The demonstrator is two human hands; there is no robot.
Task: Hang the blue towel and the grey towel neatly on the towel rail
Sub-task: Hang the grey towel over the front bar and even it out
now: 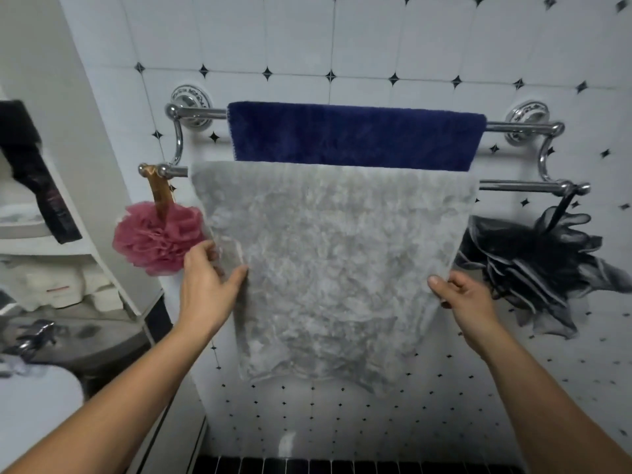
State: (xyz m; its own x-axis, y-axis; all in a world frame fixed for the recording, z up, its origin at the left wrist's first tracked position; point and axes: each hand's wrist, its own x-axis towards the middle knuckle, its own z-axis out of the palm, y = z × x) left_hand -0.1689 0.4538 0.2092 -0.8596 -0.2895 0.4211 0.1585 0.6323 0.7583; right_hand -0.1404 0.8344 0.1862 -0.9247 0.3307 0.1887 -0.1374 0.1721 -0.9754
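**Both towels on the rail, hands at the grey one's edges**

A chrome double-bar towel rail (201, 112) is fixed to a white tiled wall with small black diamond insets (342, 35). A dark blue plush towel (355, 135) is draped over the upper bar, the one closer to the wall. It lies flat, its top edge runs level, and bare chrome shows at both ends.

A pale grey fluffy towel (335, 254) hangs over the lower, front bar. Its top edge covers the bottom of the blue towel, and it reaches well down the wall. Its sides narrow towards the bottom and its lower hem is uneven.

The left hand (205, 285) grasps the grey towel's left edge about halfway down, with the thumb on the front face and the fingers wrapped behind the fabric. The right hand (461, 299) grasps the right edge at about the same height, with the thumb on the front and the fingers curled round the back.

A pink mesh bath puff (157, 237) hangs by a brownish strap from the left end of the lower bar, touching the grey towel's left side. A black mesh bath puff (533, 268) hangs from the right end, just beside the right hand.
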